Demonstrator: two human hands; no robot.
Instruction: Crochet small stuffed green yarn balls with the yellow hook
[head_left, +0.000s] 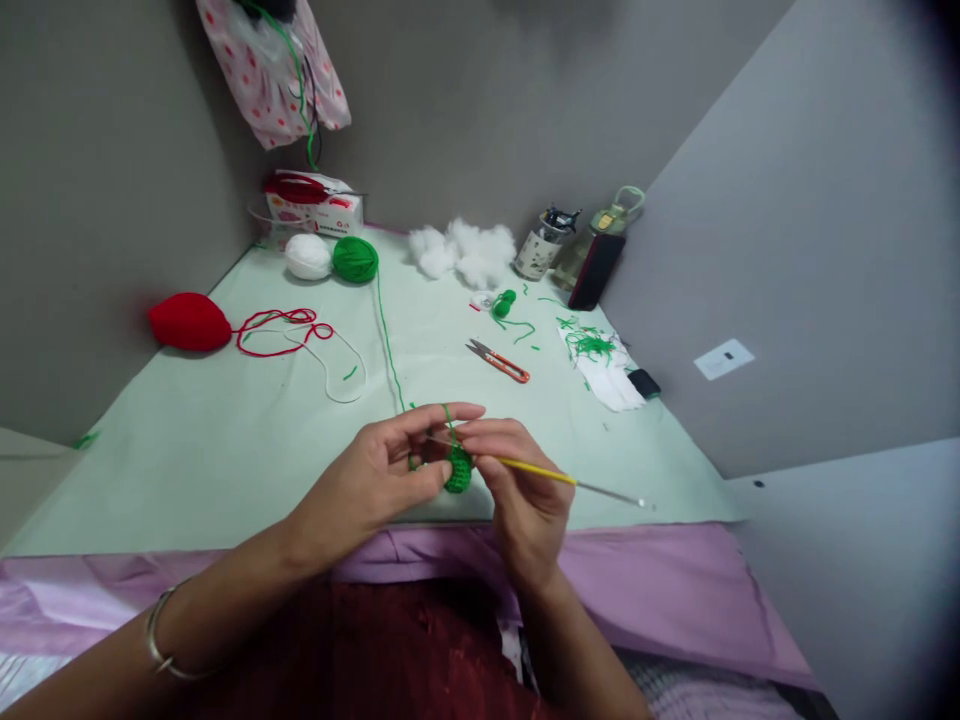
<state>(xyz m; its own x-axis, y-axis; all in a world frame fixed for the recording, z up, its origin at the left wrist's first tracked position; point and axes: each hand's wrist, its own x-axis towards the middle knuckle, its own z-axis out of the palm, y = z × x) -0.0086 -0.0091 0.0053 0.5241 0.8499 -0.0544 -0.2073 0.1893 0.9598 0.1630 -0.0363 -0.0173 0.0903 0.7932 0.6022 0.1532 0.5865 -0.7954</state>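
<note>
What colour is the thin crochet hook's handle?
The thin crochet hook is yellow with a grey metal end, held by the right hand; head view.

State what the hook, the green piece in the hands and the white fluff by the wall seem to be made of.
Hook: the grey shaft looks like metal, with a matte yellow sleeve, probably plastic or rubber. Green piece: yarn, matte and bumpy with stitches; fibre unclear. Fluff: loose stuffing fibre, soft and wispy, likely polyester or cotton.
</note>
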